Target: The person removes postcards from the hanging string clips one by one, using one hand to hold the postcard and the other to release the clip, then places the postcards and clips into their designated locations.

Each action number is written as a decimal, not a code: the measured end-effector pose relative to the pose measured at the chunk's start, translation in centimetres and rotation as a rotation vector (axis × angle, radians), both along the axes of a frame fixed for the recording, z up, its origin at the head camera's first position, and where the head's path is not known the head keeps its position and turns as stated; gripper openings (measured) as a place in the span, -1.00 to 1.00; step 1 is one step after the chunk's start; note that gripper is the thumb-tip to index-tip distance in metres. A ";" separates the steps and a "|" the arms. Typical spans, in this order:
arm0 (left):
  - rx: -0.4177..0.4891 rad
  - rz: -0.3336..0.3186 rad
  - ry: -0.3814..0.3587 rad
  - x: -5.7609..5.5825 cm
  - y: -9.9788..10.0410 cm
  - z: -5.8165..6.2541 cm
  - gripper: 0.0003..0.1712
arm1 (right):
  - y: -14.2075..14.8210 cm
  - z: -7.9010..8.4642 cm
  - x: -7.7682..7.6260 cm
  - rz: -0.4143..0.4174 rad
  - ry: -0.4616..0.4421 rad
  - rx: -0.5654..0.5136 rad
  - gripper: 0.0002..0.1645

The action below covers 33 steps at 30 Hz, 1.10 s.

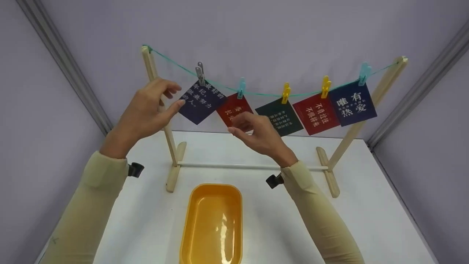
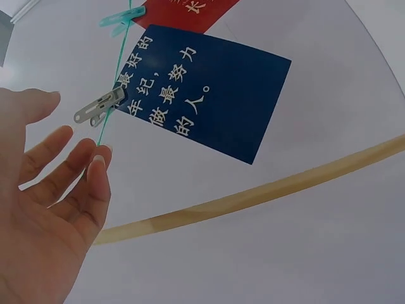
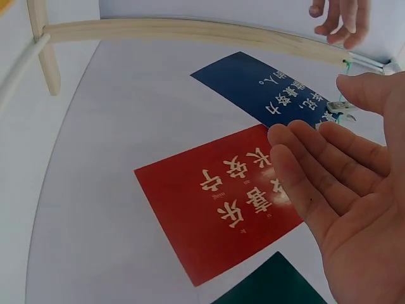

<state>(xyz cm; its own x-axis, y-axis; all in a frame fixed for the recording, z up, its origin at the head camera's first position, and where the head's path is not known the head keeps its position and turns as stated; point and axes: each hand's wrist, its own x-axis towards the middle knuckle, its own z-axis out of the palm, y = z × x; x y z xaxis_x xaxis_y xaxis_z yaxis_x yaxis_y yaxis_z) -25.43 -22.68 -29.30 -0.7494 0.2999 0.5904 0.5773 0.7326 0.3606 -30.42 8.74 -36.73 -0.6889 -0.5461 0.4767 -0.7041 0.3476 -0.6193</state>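
My left hand [image 1: 144, 112] is raised beside a dark blue card [image 1: 199, 104] with white characters, fingers loosely bent and holding nothing. A grey clothespin [image 1: 200, 75] clips that card by a corner to a green string [image 1: 172, 63]. In the left wrist view the fingertips overlap the string just beside the clothespin [image 2: 101, 106]. My right hand [image 1: 262, 135] hovers with relaxed, slightly bent fingers before a red card [image 1: 231, 106], hiding its lower right part. The palm is bare in the right wrist view. A light blue clothespin [image 1: 241, 88] holds the red card.
Farther right hang a green card [image 1: 291, 119], another red card [image 1: 317, 113] and another blue card [image 1: 353, 104], clipped with yellow and light blue clothespins. A wooden stand [image 1: 350, 141] carries the string. Below, a yellow tray [image 1: 187, 223] sits on the white table [image 1: 146, 220].
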 end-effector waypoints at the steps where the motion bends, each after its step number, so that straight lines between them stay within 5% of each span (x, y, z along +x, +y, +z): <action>1: -0.014 0.002 0.007 -0.1 0.1 0.3 -0.60 | -0.2 -0.3 -0.1 -0.002 -0.005 -0.005 -0.63; 10: -0.130 0.040 0.053 -1.1 1.1 2.1 -0.59 | -1.3 -2.5 -0.3 -0.030 -0.098 -0.042 -0.68; 23: -0.157 0.073 0.134 -2.3 1.5 4.0 -0.54 | -4.5 -4.9 -0.7 -0.042 -0.285 -0.092 -0.70; 33: -0.269 0.080 0.157 -3.9 2.1 5.5 -0.45 | -6.8 -6.3 -1.1 -0.076 -0.329 -0.077 -0.63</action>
<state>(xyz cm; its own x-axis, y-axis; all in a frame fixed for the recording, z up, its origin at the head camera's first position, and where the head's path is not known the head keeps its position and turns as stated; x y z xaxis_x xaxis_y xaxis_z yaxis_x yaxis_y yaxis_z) -29.35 -20.59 -23.80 -0.6828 0.4048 0.6082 0.5473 0.8349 0.0588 -31.53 1.98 -43.04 -0.8497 -0.4586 0.2601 -0.4364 0.3350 -0.8351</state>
